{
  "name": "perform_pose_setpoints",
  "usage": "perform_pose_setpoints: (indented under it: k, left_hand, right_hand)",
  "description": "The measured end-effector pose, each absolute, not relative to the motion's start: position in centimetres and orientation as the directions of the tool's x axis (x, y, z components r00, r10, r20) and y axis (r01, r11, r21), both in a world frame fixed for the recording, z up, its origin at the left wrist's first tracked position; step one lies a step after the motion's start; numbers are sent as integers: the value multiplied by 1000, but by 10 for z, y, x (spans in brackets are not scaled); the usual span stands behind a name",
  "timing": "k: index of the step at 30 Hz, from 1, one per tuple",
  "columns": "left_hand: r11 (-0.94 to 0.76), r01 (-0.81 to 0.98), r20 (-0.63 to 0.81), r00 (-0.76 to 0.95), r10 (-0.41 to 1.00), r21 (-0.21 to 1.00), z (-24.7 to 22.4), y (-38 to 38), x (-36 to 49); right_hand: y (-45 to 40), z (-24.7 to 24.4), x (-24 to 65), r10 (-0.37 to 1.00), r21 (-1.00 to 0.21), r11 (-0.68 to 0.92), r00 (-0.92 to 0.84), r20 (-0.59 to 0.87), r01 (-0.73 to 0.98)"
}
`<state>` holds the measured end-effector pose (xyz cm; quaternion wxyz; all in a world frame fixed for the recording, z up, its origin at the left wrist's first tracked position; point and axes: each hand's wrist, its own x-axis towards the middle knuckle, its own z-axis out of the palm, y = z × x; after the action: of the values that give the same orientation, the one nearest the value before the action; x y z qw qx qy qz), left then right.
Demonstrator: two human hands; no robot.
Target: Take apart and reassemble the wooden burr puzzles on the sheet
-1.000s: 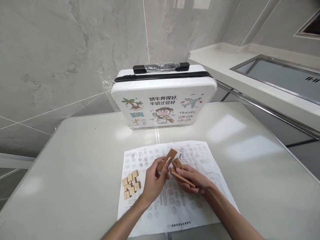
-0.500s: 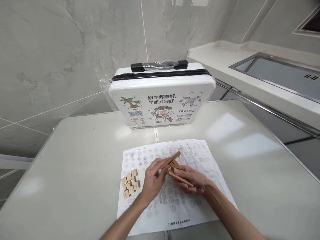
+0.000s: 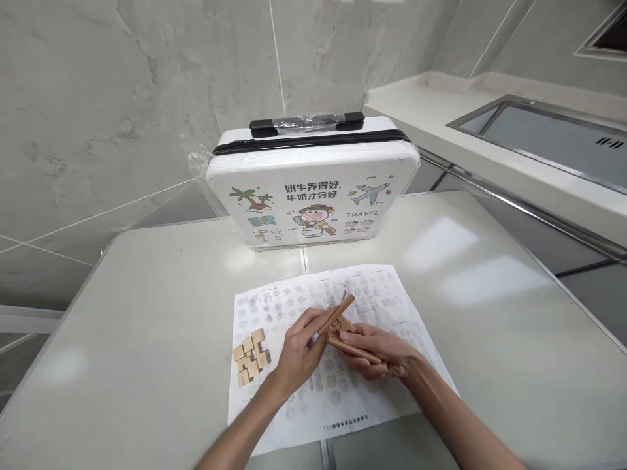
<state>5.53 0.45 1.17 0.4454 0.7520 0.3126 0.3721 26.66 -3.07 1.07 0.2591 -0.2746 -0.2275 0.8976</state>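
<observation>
Wood strip (image 3: 337,314), slanted, gripped in left hand (image 3: 300,347)

table (image 3: 147,307): glossy, smooth | paper sheet (image 3: 353,408): matt, creased | blocks (image 3: 253,365): pale wood | case (image 3: 313,166): shiny plastic wrap

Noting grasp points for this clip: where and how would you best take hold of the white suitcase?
Grip the middle of the black handle, coming from above. The suitcase stands with that handle uppermost, running along its top edge; the clear plastic wrapped round it might slip a little.
</observation>
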Motion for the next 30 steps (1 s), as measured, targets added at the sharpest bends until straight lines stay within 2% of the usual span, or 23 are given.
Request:
perform_pose_setpoints:
  k: [3, 9, 21, 30]
  left_hand:
    - [-410, 127, 293, 513, 807, 903, 12, 4, 56]
    - [-338, 204, 200, 496, 845, 919, 17, 2, 57]
    - [-337, 173, 198, 537, 820, 925, 19, 3, 58]
    - [-390, 135, 251, 570, 783, 911, 18, 3, 58]
  right_hand:
    - [-30, 14, 267, 609, -562, -751, -691, -389, -346]
    - [-30, 19, 273, 625, -565, -744, -673, -396, -358]
    - [-29, 20, 276, 574, -484, -789, -735, -361, -378]
    - [-31, 22, 277, 563, -502, -788, -746, -355, -356]
